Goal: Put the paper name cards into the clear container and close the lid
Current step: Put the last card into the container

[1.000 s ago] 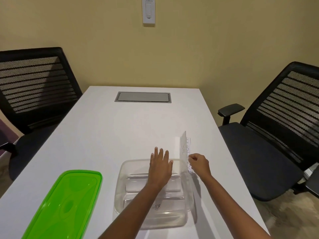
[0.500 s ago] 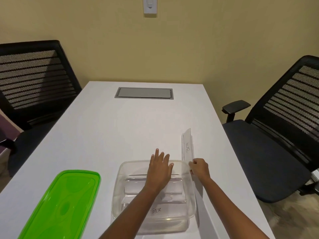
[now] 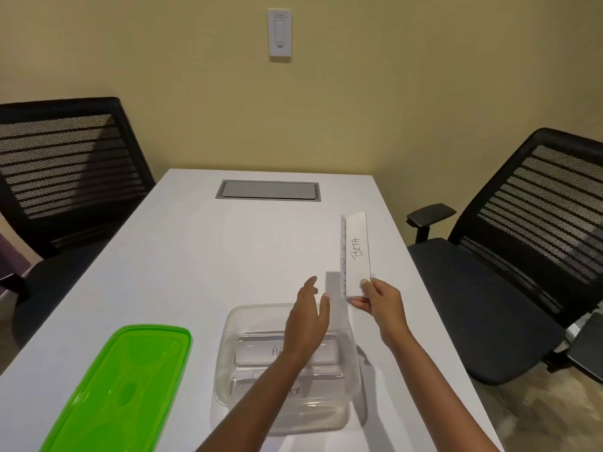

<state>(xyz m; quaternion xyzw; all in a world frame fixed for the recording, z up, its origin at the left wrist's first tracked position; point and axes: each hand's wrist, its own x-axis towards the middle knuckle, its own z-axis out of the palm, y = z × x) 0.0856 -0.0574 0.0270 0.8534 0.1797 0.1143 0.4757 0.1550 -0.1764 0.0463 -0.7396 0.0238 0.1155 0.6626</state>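
The clear container (image 3: pixel 228 360) stands open on the white table (image 3: pixel 195 272) near its front edge, with name cards (image 3: pixel 261 350) lying flat inside. My right hand (image 3: pixel 380 300) pinches the near end of a white name card marked BETA (image 3: pixel 356 254), held upright above the table just beyond the container's far right corner. My left hand (image 3: pixel 306 318) hovers over the container's far rim, fingers apart and empty. The green lid (image 3: pixel 120 386) lies flat on the table to the left of the container.
A grey cable hatch (image 3: pixel 268 190) is set into the far middle of the table. Black mesh chairs stand at the left (image 3: pixel 65 164) and right (image 3: pixel 522 239). The yellow wall with a white switch (image 3: pixel 279 36) is just behind the table.
My right hand has lifted the BETA card higher and turned its lettered face toward me. My left hand has risen off the container and moved slightly toward the card.
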